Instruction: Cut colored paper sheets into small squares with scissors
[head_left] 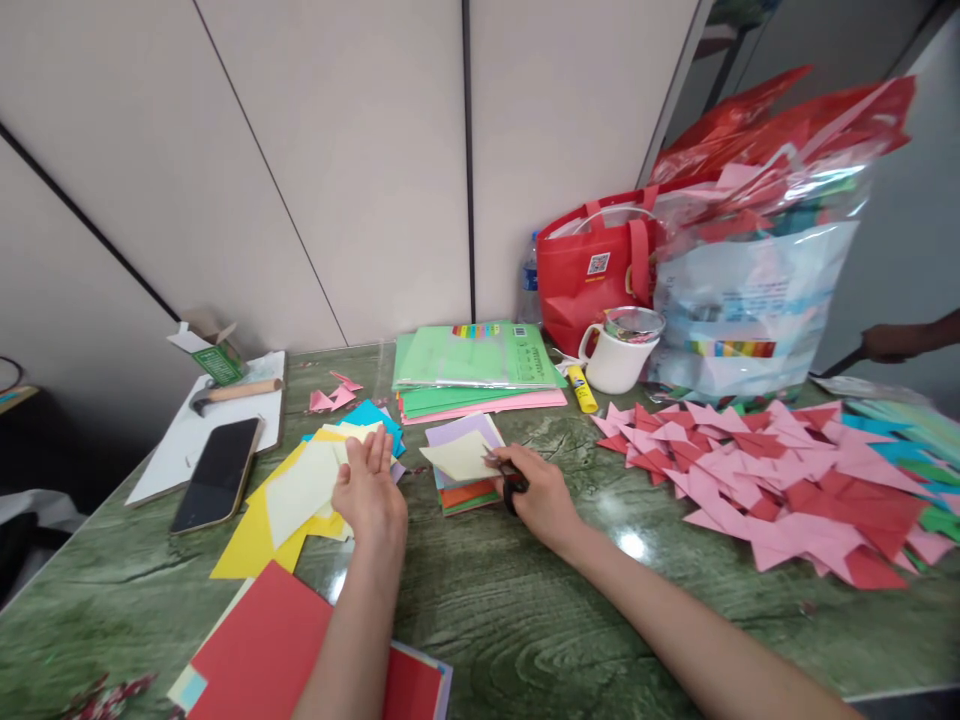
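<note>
My right hand (541, 497) grips a pair of scissors (514, 488) by their black handles. Their blades lie over a pale cream sheet (461, 456) on top of a small stack of coloured paper, with lilac (474, 427) and orange (466, 495) sheets showing. My left hand (373, 490) has its fingers stretched out at the right edge of a loose pile of yellow paper (255, 540) and cream paper (300, 495); nothing shows in its grasp. Below my left forearm lies a stack of larger sheets topped by red paper (262, 640).
Folded pink and red paper pieces (772, 470) cover the right side. Behind stand a white mug (619, 365), a yellow glue stick (582, 390), a red bag (592, 290) and green paper packs (472, 358). A phone (217, 475) and hammer (240, 393) lie left. Another person's hand (889, 342) shows far right.
</note>
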